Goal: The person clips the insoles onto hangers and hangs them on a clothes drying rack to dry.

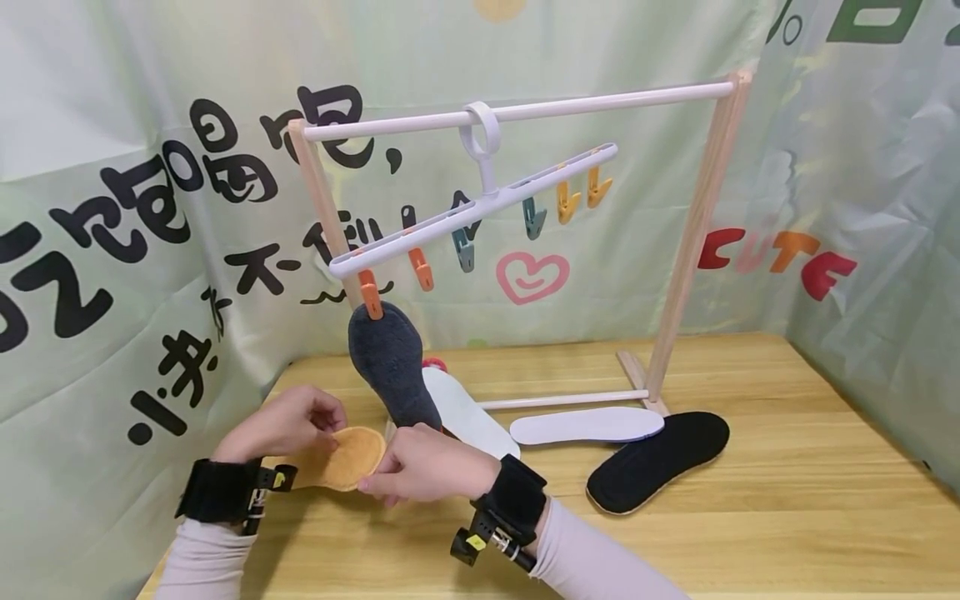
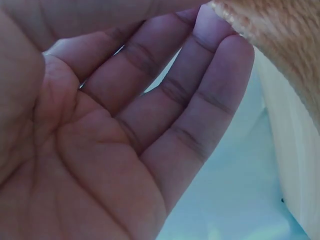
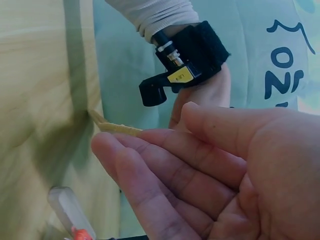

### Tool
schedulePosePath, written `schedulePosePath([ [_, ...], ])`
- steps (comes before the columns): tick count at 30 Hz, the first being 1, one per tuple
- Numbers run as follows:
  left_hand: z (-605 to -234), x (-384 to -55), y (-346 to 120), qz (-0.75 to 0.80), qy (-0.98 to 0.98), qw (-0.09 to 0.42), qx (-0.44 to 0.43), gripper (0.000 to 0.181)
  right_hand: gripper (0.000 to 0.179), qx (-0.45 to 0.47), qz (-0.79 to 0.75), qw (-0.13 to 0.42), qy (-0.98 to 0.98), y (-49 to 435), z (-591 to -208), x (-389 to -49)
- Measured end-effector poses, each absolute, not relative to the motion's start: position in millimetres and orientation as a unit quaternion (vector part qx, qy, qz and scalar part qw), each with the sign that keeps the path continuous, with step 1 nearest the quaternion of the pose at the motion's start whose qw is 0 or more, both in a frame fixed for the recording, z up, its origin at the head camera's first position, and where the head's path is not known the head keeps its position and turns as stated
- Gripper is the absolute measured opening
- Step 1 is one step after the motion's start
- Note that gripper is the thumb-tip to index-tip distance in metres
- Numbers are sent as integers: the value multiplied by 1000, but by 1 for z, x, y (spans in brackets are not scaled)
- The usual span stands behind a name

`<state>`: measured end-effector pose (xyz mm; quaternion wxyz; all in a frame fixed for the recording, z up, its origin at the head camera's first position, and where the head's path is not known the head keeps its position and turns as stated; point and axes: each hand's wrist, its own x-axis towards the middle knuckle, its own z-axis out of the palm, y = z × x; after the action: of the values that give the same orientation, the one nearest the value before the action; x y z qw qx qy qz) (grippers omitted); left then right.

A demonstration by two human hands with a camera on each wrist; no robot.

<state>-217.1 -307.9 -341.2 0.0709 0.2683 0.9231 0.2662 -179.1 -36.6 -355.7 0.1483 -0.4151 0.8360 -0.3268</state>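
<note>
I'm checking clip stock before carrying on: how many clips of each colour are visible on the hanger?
Orange clips: 2
Grey-green clips: 2
Yellow clips: 2
Total: 6

noted: one orange-tan insole (image 1: 358,460), thin, fuzzy on visible face, paler along rim. rounded end turned toward right hand (image 1: 435,463), pinched there at edge. also pinched by left hand (image 1: 291,423) on opposite side. seen nearly edge-on from right wrist. held over left part of wooden table (image 1: 795,525); far end partly hidden behind left wrist gear.
</note>
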Motion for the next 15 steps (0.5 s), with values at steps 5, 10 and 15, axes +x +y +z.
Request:
schedulePosePath([
  [5, -335, -214, -308, 272, 923, 67, 264, 20, 31, -423, -337, 142, 829, -33, -350, -180],
  [10, -331, -212, -308, 281, 921, 59, 262, 20, 36, -446, -347, 129, 815, -30, -346, -181],
  [15, -328, -210, -308, 291, 919, 45, 260, 19, 35, -447, -359, 129, 809, -26, -342, -183],
])
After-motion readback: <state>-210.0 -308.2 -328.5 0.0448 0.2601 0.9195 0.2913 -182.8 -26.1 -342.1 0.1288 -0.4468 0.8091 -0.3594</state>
